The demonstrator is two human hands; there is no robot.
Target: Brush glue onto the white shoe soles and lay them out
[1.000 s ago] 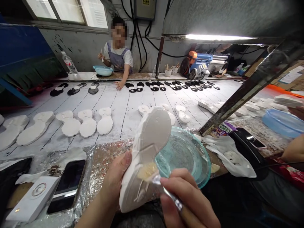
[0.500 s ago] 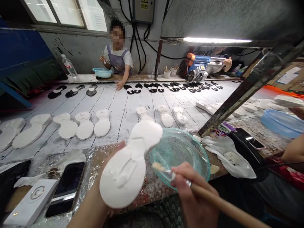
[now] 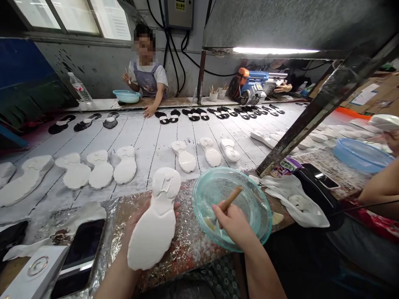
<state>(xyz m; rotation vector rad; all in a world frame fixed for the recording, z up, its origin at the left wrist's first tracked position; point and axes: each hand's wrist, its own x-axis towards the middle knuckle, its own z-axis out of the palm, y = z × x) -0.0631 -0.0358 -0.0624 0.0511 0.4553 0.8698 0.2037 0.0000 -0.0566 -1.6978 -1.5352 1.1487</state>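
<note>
My left hand (image 3: 137, 218) grips a white shoe sole (image 3: 154, 226) from underneath, holding it flat above the foil-covered bench edge (image 3: 187, 245). My right hand (image 3: 232, 224) is closed round a wooden-handled brush (image 3: 222, 205), whose bristles dip into a clear teal glass bowl (image 3: 258, 199) just right of the sole. Both forearms reach in from the bottom of the view.
White soles (image 3: 126, 164) lie in rows on the white conveyor belt (image 3: 156, 141), black soles (image 3: 193, 114) along its far side. A person in an apron works opposite beside a blue bowl (image 3: 126, 96). Two phones (image 3: 79, 251), a white box, cloths (image 3: 296, 199), a slanted metal bar and another person's arm at right.
The left hand lowered the sole and turned it flat. The right hand took the brush off the sole and dipped it into the glass bowl. The conveyor's soles drifted.
</note>
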